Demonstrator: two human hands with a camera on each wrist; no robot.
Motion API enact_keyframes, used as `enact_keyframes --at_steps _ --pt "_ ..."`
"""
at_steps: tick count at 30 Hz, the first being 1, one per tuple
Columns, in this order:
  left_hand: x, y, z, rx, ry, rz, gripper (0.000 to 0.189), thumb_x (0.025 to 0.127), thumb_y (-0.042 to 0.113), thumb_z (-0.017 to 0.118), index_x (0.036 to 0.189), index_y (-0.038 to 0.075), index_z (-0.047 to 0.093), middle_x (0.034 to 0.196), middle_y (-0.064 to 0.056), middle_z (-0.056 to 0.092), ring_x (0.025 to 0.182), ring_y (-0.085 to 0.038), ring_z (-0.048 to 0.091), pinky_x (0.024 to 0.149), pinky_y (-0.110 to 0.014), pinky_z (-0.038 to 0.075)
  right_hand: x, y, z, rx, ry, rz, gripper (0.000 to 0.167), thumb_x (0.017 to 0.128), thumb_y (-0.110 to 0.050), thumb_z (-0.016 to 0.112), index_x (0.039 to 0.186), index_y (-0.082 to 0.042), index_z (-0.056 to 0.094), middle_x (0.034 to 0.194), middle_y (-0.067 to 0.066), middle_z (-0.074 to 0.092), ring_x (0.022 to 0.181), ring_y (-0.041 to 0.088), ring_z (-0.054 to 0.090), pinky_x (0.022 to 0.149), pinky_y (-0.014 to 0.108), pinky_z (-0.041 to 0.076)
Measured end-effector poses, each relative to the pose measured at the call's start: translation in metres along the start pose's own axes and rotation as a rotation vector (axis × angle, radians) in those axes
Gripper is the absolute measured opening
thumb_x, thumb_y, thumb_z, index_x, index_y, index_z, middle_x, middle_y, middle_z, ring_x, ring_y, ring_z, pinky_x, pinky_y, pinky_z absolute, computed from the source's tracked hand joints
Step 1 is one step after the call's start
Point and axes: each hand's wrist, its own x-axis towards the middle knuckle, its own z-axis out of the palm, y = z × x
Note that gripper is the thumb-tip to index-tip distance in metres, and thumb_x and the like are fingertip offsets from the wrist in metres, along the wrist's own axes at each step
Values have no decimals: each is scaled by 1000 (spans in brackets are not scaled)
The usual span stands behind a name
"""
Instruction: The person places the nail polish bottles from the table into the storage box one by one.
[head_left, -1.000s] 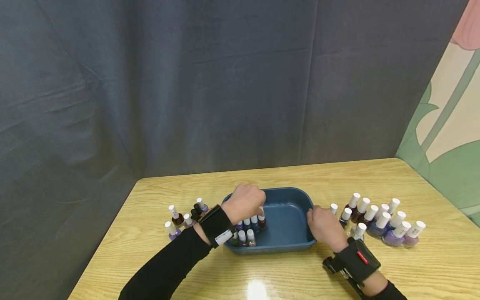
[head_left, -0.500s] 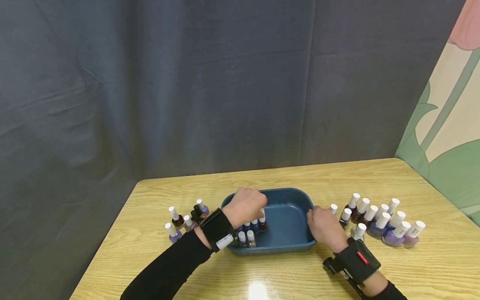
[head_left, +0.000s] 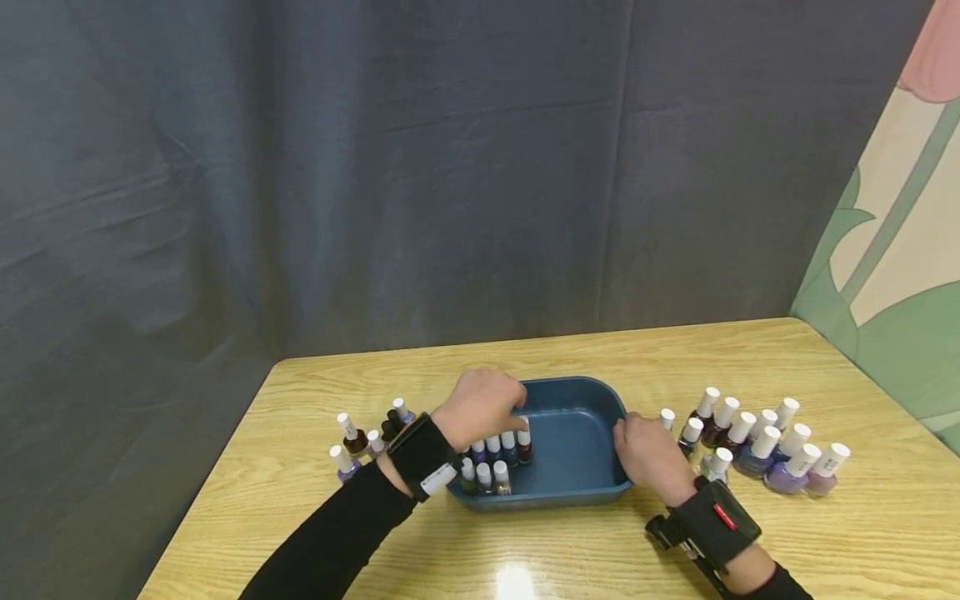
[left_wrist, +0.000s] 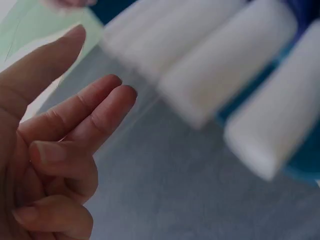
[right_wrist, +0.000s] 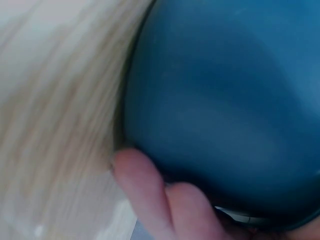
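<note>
A dark blue plastic tray (head_left: 573, 446) stands on the table, with rows of white-capped nail polish bottles (head_left: 501, 479) upright in its left part. Over these bottles hovers my left hand (head_left: 478, 407), its thumb and forefinger apart beside a dark nail polish bottle (head_left: 524, 446). In the left wrist view nothing lies between the thumb and fingers of the left hand (left_wrist: 60, 145), and blurred white caps (left_wrist: 230, 65) stand close by. My right hand (head_left: 654, 457) grips the tray's right end; in the right wrist view its fingers (right_wrist: 142, 192) lie against the tray's outer wall (right_wrist: 210, 110).
Several purple, blue and dark nail polish bottles (head_left: 761, 450) stand to the right of the tray. More bottles (head_left: 352, 435), some partly behind the left wrist, stand at left. A dark cloth (head_left: 450, 183) hangs behind the wooden table (head_left: 420, 550).
My left hand has let go of the dark bottle in the tray and moved slightly left, with thumb and forefinger spread. The right hand has stayed at the tray's end.
</note>
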Motion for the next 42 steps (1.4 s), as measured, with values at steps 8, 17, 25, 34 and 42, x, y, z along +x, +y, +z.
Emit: enact_keyframes --at_steps 8,17,25,34,42 --pt "-33 -59 -33 -68 117 -232 27 79 39 69 90 15 72 80 1 69 67 -12 62 54 -26 45 0 0 -1 6 4 0 30 95 -11 35 79 4 55 63 8 46 54 19 46 52 32 38" --pt "-105 -123 -26 -139 135 -423 23 81 29 68 87 8 71 77 -6 68 65 -18 60 56 -31 45 -1 1 -2 -2 0 4 29 95 -11 36 81 5 55 63 9 46 53 20 46 51 32 37" --pt "-131 -141 11 -164 18 -518 29 79 30 69 96 6 70 77 -5 67 63 -15 59 52 -30 42 -3 4 -2 -19 27 -19 29 95 -10 36 79 6 55 61 9 45 51 21 47 49 34 37" --pt "-136 -141 31 -202 -21 -532 26 78 27 71 94 7 70 73 -1 65 61 -12 56 52 -29 41 -3 5 -2 -7 23 -25 29 95 -10 36 79 5 55 61 9 46 51 20 46 50 33 36" --pt "-134 -141 37 -172 18 -532 22 76 22 73 93 7 71 78 -5 68 68 -17 62 57 -33 46 -3 4 -3 -3 17 -21 29 95 -10 36 79 5 55 62 8 46 52 19 45 51 32 36"
